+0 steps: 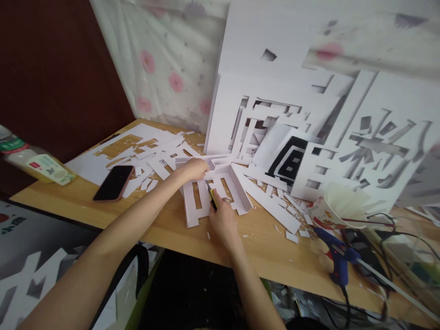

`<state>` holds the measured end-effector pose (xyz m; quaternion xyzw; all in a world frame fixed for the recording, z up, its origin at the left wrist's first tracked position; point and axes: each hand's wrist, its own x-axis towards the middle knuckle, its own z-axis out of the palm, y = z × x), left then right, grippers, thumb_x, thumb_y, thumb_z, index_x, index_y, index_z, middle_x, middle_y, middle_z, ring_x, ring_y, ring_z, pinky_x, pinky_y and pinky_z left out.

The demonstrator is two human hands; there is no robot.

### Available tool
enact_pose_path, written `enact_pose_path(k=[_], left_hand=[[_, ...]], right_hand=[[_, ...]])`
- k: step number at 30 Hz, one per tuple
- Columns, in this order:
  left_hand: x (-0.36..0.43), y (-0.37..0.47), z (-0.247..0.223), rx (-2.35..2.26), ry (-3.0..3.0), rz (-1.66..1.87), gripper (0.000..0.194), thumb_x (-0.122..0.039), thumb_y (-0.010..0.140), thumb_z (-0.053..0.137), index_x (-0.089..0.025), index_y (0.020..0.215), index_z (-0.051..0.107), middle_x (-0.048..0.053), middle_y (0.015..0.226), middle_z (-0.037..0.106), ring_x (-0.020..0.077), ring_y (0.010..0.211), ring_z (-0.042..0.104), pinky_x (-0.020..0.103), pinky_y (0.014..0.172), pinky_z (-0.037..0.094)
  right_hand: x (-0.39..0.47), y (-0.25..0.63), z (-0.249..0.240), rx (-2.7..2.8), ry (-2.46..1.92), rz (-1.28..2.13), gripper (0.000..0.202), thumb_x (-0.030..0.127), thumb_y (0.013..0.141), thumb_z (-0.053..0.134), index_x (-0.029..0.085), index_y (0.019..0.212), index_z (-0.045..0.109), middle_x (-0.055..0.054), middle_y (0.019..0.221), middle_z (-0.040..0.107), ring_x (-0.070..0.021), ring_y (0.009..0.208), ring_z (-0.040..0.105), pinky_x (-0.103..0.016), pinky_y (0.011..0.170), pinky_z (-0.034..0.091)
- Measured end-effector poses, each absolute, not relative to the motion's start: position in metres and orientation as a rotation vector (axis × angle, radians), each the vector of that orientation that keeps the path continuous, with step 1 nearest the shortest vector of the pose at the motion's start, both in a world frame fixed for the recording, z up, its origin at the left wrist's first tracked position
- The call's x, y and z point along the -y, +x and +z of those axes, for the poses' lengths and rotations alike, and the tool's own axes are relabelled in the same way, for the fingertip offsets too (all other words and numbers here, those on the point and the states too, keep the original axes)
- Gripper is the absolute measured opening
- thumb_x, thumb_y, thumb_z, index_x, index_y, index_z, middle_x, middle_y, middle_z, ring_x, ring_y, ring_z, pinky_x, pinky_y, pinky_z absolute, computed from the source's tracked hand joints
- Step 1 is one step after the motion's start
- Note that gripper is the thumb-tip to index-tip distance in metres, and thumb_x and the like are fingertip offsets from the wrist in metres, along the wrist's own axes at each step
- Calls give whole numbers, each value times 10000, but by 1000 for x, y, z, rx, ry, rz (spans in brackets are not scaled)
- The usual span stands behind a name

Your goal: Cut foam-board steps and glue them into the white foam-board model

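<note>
A white foam-board piece (242,191) with raised side walls and cut-out slots lies on the wooden table (165,229) in front of me. My left hand (196,169) is closed at its upper left wall, fingers pressed together on the piece's edge. In my right hand (222,214) is a yellow and black utility knife (212,196), its tip pointing up and away over the middle of the piece, between the slots. Whether the blade touches the board cannot be made out. White offcuts and strips lie on both sides.
A phone (114,183) and a bottle (37,160) are at the left. At the right are a blue glue gun (338,254) with its cable and a paper tub (338,206) of sticks. Tall cut boards (261,82) lean behind.
</note>
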<state>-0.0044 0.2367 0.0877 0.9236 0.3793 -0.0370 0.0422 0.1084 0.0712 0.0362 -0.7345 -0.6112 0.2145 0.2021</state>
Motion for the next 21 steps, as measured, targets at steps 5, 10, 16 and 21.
enact_pose_path(k=[5, 10, 16, 21], left_hand=[[-237, -5, 87, -1160, 2814, -94, 175, -105, 776, 552, -184, 716, 696, 54, 720, 700, 212, 736, 621, 292, 654, 380], [-236, -7, 86, -1145, 2798, -52, 187, -98, 773, 546, -186, 700, 694, 47, 692, 685, 207, 709, 611, 293, 659, 382], [-237, -8, 85, -1128, 2771, -8, 188, -97, 781, 548, -183, 695, 691, 41, 663, 667, 203, 683, 599, 291, 656, 384], [-238, -9, 84, -1130, 2759, -4, 197, -100, 787, 538, -180, 709, 701, 51, 700, 691, 205, 713, 612, 287, 672, 392]], right_hand=[[-71, 106, 39, 1714, -2051, 598, 606, 101, 893, 444, 187, 1493, 429, -166, 1113, 623, -251, 943, 639, -325, 806, 463], [-71, 105, 39, 1698, -2066, 598, 595, 114, 900, 433, 178, 1491, 427, -175, 1130, 621, -250, 936, 638, -327, 799, 464], [-70, 106, 38, 1695, -2066, 599, 585, 135, 906, 446, 186, 1488, 427, -165, 1120, 623, -249, 940, 640, -320, 797, 462], [-72, 105, 39, 1696, -2068, 592, 589, 115, 905, 429, 177, 1491, 424, -166, 1123, 619, -250, 944, 642, -323, 807, 458]])
